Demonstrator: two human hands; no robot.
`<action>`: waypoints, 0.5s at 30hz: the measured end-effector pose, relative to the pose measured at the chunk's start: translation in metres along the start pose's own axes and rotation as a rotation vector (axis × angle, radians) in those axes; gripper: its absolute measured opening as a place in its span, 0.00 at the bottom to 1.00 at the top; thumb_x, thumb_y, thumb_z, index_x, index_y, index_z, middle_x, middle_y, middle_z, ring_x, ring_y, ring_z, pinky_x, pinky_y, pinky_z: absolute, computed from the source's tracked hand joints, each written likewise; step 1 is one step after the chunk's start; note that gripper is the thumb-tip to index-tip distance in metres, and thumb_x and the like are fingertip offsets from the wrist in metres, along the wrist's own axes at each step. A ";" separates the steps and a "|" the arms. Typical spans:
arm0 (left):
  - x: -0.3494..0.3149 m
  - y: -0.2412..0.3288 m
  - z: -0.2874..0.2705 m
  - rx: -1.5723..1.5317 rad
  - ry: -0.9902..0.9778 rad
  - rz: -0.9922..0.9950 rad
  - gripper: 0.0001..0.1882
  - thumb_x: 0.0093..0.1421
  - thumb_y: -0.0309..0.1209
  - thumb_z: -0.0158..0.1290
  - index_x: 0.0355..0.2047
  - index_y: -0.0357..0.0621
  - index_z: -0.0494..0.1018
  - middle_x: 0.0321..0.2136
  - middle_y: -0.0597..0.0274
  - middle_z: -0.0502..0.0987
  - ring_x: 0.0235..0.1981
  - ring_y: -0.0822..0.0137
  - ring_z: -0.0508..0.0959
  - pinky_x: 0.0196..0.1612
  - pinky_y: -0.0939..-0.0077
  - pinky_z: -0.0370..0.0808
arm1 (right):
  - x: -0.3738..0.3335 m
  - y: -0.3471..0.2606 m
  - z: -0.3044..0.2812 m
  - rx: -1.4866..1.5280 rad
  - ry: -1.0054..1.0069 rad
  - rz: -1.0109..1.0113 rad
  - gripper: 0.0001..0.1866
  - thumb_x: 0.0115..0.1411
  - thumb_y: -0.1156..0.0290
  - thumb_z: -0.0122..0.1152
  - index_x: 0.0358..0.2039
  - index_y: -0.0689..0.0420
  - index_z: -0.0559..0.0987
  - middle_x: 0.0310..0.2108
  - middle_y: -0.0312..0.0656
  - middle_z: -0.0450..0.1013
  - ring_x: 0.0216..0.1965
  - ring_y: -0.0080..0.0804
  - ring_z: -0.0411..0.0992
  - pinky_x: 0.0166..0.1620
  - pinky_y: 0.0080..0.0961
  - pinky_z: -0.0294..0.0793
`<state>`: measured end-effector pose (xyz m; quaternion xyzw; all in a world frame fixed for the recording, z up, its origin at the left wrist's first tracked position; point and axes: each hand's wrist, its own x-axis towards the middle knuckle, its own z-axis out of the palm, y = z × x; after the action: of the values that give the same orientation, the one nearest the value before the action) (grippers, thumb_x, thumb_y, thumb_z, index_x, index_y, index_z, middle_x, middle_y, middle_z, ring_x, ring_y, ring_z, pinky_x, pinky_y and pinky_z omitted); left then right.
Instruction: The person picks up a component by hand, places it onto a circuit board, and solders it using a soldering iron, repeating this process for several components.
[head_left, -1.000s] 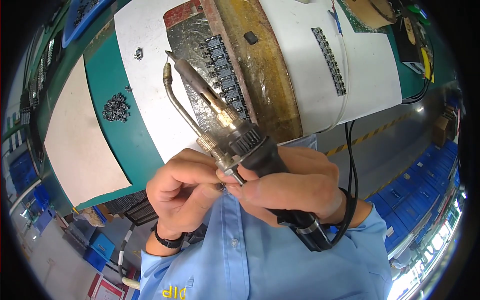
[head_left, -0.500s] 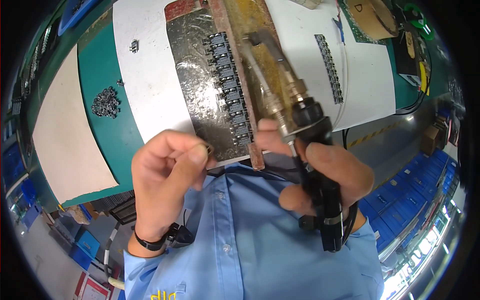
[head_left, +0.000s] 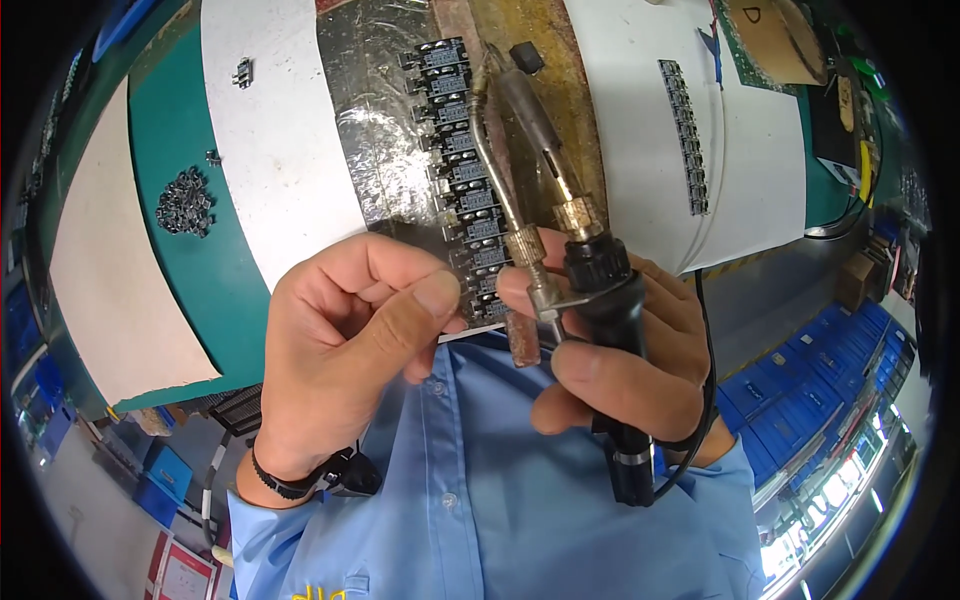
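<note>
Fingers of the right hand [head_left: 655, 390] wrapped the soldering iron [head_left: 610, 308], near the black components [head_left: 466, 172]; left hand [head_left: 345, 335] thumb and forefinger pressed together, contents indiscernible; careless wrist rotation risked scorching them

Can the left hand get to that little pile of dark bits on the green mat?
Probably yes: only flat white paper and green mat seem to lie between the left hand and the pile of dark bits. The right hand, holding the soldering tool, is off to the other side.

Bright, glare on glossy sheet [head_left: 385, 145], bent edges
</note>
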<state>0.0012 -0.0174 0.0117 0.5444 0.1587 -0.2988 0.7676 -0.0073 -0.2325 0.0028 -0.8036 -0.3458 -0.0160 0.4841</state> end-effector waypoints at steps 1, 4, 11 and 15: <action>0.000 0.000 0.002 -0.001 -0.001 -0.003 0.05 0.59 0.25 0.52 0.32 0.34 0.72 0.23 0.62 0.76 0.18 0.80 0.70 0.21 0.89 0.66 | 0.000 0.000 0.000 0.001 -0.001 0.005 0.24 0.54 0.62 0.61 0.45 0.52 0.60 0.43 0.56 0.72 0.46 0.54 0.72 0.47 0.47 0.72; 0.002 0.000 0.009 0.076 0.090 0.009 0.10 0.58 0.32 0.55 0.27 0.37 0.71 0.20 0.60 0.75 0.13 0.80 0.67 0.16 0.90 0.62 | 0.000 0.000 0.000 0.005 -0.004 0.013 0.24 0.54 0.62 0.61 0.46 0.52 0.60 0.43 0.56 0.72 0.46 0.54 0.72 0.47 0.47 0.71; 0.002 0.002 0.003 0.027 0.016 -0.037 0.06 0.59 0.26 0.53 0.32 0.34 0.72 0.23 0.62 0.76 0.18 0.80 0.69 0.20 0.90 0.65 | 0.001 -0.001 -0.007 0.067 -0.056 0.028 0.25 0.53 0.63 0.62 0.47 0.52 0.60 0.45 0.57 0.71 0.47 0.54 0.71 0.49 0.47 0.70; 0.003 0.004 0.002 0.023 -0.010 -0.038 0.06 0.59 0.26 0.53 0.32 0.35 0.72 0.23 0.62 0.75 0.17 0.80 0.69 0.19 0.90 0.64 | -0.004 -0.006 -0.016 0.069 -0.046 0.062 0.25 0.55 0.63 0.61 0.49 0.51 0.60 0.46 0.58 0.70 0.49 0.54 0.70 0.47 0.46 0.73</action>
<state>0.0056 -0.0191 0.0133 0.5485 0.1620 -0.3179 0.7562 -0.0092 -0.2451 0.0146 -0.7969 -0.3323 0.0292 0.5037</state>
